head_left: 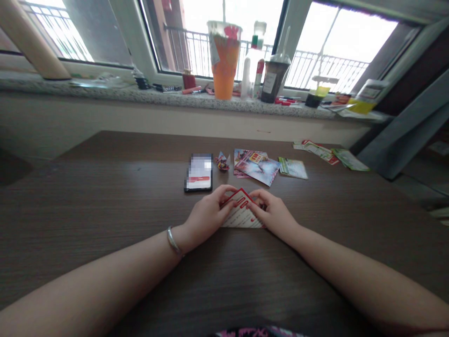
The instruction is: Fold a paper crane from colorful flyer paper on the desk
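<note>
On one table, one leaflet (folded) in left hand, right hand.

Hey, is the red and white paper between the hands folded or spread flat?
Folded. The paper comes to a point at its top with slanted edges, and the left hand and right hand hold it there.

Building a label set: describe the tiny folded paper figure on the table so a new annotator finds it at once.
On the dark wooden table, look just beyond the left hand and right hand pinching a red-and-white leaflet. Between the phone and the stack of colourful flyers sits the folded paper figure. It alone stands up, small and pointed; its neighbours lie flat.
</note>
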`<action>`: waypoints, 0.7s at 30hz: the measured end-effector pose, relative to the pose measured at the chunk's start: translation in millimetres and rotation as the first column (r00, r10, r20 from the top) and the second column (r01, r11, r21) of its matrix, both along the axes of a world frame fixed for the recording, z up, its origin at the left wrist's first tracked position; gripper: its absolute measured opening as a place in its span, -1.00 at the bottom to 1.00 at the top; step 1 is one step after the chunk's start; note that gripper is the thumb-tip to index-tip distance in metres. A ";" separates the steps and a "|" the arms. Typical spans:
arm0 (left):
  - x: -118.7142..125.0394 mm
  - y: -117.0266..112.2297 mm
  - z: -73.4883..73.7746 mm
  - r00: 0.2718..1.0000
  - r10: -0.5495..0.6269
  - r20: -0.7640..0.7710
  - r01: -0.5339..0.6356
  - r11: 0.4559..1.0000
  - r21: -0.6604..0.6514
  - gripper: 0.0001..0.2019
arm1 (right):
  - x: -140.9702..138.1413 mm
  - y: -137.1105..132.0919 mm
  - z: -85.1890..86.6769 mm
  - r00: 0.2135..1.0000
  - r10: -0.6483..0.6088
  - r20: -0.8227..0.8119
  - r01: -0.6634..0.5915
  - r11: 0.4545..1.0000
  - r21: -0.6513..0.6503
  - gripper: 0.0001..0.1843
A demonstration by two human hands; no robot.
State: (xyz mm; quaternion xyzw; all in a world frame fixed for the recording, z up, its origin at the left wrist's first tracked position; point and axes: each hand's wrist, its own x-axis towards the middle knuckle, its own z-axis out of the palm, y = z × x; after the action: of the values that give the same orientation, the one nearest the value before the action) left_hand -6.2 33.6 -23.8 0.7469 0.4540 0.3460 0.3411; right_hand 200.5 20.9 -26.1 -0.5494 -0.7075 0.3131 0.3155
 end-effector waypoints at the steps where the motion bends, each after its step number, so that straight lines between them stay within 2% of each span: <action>1: 0.0 0.1 0.3 1.000 -0.002 -0.022 0.002 1.000 0.002 -0.68 | 0.6 1.2 -0.6 1.000 -0.006 0.011 0.006 1.000 -0.008 -0.75; 6: 0.5 -1.1 2.7 0.983 -0.025 -0.181 0.034 0.998 0.048 -0.50 | 3.7 7.5 -1.5 0.997 -0.019 0.077 0.019 1.000 -0.008 -0.75; 9: 0.2 -2.6 3.8 0.970 -0.050 -0.236 0.086 0.986 0.145 -0.46 | 4.4 9.9 0.0 0.989 -0.014 0.145 0.013 1.000 0.008 -0.76; 13: -0.9 -4.2 5.9 0.949 -0.076 -0.307 0.164 0.948 0.272 -0.50 | 4.3 12.1 1.9 0.969 -0.007 0.245 -0.013 0.997 0.079 -0.79; 18: -2.5 -4.3 5.8 0.891 -0.129 -0.435 0.279 0.912 0.301 -0.67 | 3.7 13.7 3.1 0.943 -0.015 0.333 -0.030 0.991 0.130 -0.82; 21: -3.3 -3.0 2.0 0.865 -0.117 -0.488 0.300 0.901 0.314 -0.68 | 4.1 14.6 2.4 0.935 -0.024 0.354 -0.028 0.989 0.143 -0.83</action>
State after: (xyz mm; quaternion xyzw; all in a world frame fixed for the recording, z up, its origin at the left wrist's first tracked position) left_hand -9.5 30.6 -21.8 0.9041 0.3607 0.2015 0.1094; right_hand 204.5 35.5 -23.7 -0.5715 -0.7743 0.1568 0.2217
